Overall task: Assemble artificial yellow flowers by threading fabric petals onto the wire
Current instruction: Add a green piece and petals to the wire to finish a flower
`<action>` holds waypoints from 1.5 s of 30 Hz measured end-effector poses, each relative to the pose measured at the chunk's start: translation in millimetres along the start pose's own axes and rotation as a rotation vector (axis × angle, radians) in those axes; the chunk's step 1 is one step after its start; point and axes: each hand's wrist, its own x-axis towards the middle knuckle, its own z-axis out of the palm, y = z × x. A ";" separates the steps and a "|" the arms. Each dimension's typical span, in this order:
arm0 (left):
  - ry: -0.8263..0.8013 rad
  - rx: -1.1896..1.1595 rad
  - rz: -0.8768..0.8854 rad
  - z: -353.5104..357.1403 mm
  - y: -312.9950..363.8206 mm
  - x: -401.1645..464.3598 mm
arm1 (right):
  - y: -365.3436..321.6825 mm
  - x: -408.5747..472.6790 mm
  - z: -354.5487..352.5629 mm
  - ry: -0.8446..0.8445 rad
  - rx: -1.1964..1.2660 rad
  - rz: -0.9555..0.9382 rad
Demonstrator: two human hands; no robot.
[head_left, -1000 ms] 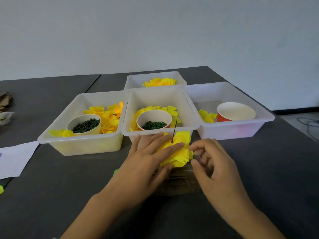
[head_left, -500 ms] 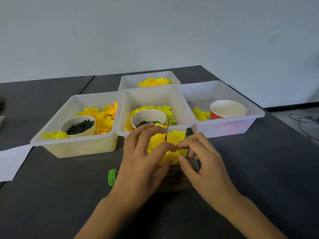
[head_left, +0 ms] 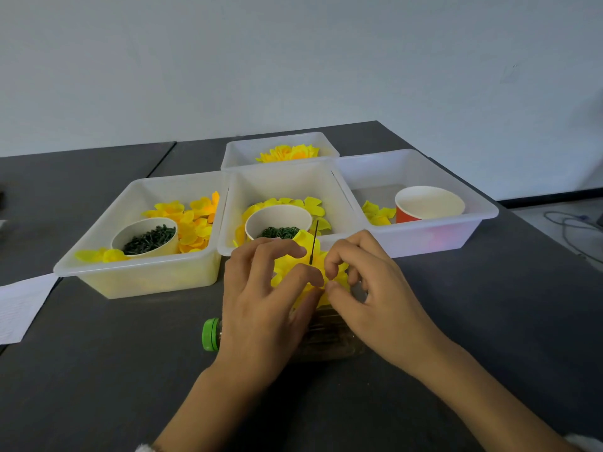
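A thin dark wire point(head_left: 314, 243) stands upright through a bunch of yellow fabric petals point(head_left: 290, 267) just in front of the middle tray. My left hand point(head_left: 264, 298) curls round the petals from the left, with a finger over their top. My right hand point(head_left: 365, 288) pinches the petals' right edge between thumb and fingers. The lower part of the wire is hidden by the petals and both hands.
Three white trays sit side by side: the left tray point(head_left: 143, 282) and middle tray point(head_left: 228, 203) hold yellow petals and a cup of green pieces, the right tray point(head_left: 456, 236) an orange cup point(head_left: 427, 203). A rear tray point(head_left: 248, 148) holds finished flowers. A green-capped bottle point(head_left: 211, 334) lies under my hands. Paper point(head_left: 19, 305) lies left.
Both hands have lifted slightly and closed in on the petals. My left hand's fingers went from lying flat over them to curling round them, and the right fingertips now pinch their edge.
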 end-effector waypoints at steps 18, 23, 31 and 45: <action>-0.128 -0.023 -0.056 -19.6 -12.4 -4.4 | 7.5 -3.7 -13.3 -0.083 -0.179 -0.048; -0.196 -0.057 -0.063 -23.0 -19.0 -8.1 | 9.1 -3.9 -16.1 -0.101 -0.228 -0.095; -0.221 -0.061 -0.066 -21.8 -14.9 -7.5 | 11.3 -2.9 -20.4 -0.093 -0.220 -0.101; -0.230 -0.055 -0.057 -19.0 -16.0 -9.4 | 22.7 -1.0 -25.7 -0.062 -0.244 -0.103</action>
